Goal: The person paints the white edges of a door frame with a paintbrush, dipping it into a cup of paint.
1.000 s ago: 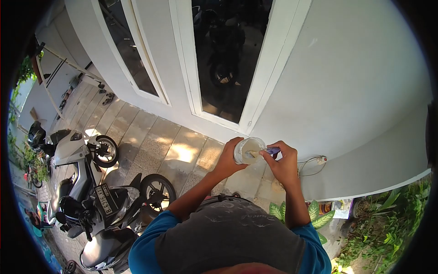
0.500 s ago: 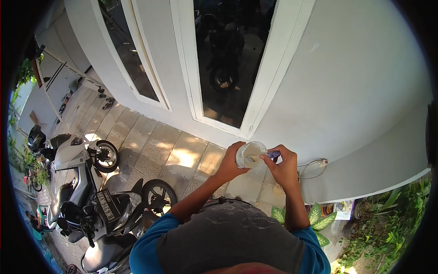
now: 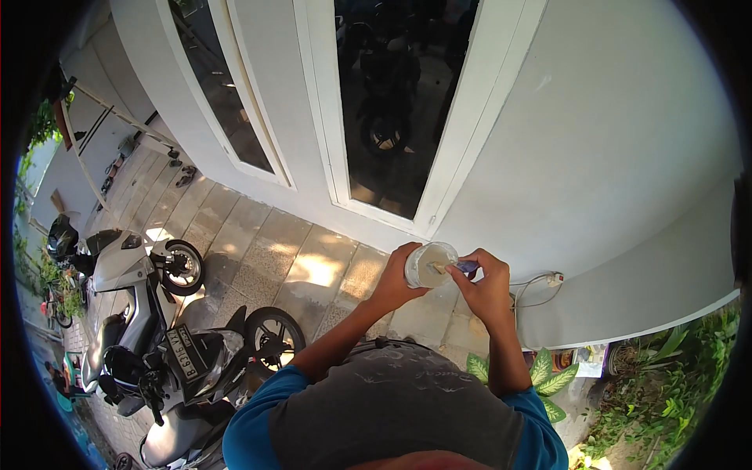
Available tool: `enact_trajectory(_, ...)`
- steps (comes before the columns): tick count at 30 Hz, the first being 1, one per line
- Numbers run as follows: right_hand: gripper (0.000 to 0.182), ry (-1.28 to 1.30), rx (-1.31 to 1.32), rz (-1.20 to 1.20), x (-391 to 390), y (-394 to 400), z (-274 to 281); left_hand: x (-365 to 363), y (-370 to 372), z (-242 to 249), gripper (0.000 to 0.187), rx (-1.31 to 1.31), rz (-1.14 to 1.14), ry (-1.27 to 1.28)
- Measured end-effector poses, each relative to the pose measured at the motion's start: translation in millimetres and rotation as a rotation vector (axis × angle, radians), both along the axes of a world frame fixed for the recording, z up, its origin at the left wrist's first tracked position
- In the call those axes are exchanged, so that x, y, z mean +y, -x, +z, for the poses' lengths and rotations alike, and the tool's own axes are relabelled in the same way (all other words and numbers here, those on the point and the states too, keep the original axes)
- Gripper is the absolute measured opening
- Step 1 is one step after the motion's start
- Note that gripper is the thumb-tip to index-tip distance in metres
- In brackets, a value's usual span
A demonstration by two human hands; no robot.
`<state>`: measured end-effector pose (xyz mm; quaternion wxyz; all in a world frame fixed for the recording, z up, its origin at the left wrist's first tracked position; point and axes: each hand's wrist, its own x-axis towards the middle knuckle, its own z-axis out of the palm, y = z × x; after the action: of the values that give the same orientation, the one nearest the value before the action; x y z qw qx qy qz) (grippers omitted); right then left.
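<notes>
My left hand (image 3: 397, 279) is wrapped round the side of a whitish round tub (image 3: 419, 258) with pale, greyish contents. On its right, my right hand (image 3: 485, 288) pinches the purple handle of a tool (image 3: 468, 266), whose far end reaches into the tub. What shape that end has is too small to tell. Both hands are in front of my chest, close to the foot of the white wall (image 3: 580, 157).
A tall window (image 3: 399, 102) in a white frame stands ahead. Motorcycles (image 3: 200, 364) are parked at the left on stone paving (image 3: 266, 243). A cable with a socket (image 3: 554, 279) lies by the wall at right, above plants (image 3: 666, 392).
The tool's end has shifted slightly inside the tub. Both hands are nearly where they were, with the same holds.
</notes>
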<state>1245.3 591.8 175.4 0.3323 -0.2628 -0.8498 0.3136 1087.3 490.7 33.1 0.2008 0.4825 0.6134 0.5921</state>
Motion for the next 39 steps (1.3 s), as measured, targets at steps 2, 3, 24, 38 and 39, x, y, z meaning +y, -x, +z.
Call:
enact_trajectory(2, 0.022, -0.001, -0.011, 0.011, -1.0, 0.2, 0.3, 0.3, 0.8, -0.7, 0.091, -0.009, -0.009, 0.009)
enact_trajectory(3, 0.022, 0.000, -0.010, 0.008, -1.4, 0.5, -0.6, 0.1, 1.8, -3.1, 0.091, -0.015, -0.016, 0.017)
enact_trajectory(24, 0.024, 0.039, -0.007, -0.074, -11.7, 21.7, -10.3, -0.4, 29.6, -8.4, 0.092, 0.017, -0.062, 0.021)
enact_trajectory(38, 0.023, 0.001, -0.027, -0.126, -27.9, 40.7, -13.9, -1.8, 54.8, -26.9, 0.093, -0.021, -0.123, 0.018)
enact_trajectory(39, 0.023, 0.005, -0.014, -0.128, -29.6, 42.0, -15.1, -2.6, 56.7, -26.5, 0.094, -0.028, -0.123, 0.033)
